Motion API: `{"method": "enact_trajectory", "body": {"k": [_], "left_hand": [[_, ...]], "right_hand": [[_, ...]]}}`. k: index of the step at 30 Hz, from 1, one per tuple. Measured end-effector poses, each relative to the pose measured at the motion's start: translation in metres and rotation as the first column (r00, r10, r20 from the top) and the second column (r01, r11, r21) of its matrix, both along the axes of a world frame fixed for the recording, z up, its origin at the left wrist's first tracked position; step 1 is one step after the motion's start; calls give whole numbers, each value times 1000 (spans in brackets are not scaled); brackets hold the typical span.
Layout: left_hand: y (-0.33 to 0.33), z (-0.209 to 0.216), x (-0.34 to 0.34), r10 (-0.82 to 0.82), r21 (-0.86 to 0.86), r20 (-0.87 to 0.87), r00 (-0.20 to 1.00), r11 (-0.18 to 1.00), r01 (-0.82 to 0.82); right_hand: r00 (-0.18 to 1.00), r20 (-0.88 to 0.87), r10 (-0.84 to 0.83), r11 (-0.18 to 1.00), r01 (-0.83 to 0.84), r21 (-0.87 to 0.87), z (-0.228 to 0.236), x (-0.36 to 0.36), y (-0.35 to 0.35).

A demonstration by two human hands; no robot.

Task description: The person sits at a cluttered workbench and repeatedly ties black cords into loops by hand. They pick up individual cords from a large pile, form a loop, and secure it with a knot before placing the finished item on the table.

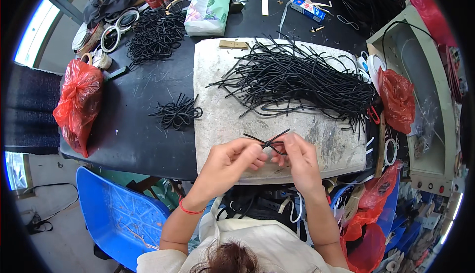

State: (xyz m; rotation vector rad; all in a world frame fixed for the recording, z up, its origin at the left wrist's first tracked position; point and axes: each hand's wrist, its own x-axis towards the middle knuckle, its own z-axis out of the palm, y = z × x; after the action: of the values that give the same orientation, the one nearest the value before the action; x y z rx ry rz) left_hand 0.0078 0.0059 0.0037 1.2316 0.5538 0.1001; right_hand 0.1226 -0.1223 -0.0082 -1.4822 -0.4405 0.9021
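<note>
Between my two hands, over the near edge of a pale stained board [217,139], is a black cord [267,144] with a knot at its middle and two loose ends spreading upward. My left hand [235,159] pinches the cord on the left of the knot. On the other side my right hand [299,157] grips the loop between thumb and fingers. Beyond them a big heap of cut black cords [302,80] covers the far half of the board. A small pile of looped cords [177,112] lies left of the board on the black table [133,139].
A red plastic bag [79,105] sits at the table's left end, another [397,100] at the right. At the back are a tangle of black cords [156,35], a tissue pack [208,8] and tape rolls [110,39]. A blue plastic chair [118,218] stands near left.
</note>
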Motion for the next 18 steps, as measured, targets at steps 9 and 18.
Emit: {"method": "enact_trajectory", "body": {"k": [9,18], "left_hand": [[69,-1,-30,603,978,172,779,-12,-206],[8,7,27,-4,935,264,965,249,-255]], "right_hand": [[144,988,50,965,248,-85,-7,51,7],[-20,998,68,995,73,-66,6,36,12]]}}
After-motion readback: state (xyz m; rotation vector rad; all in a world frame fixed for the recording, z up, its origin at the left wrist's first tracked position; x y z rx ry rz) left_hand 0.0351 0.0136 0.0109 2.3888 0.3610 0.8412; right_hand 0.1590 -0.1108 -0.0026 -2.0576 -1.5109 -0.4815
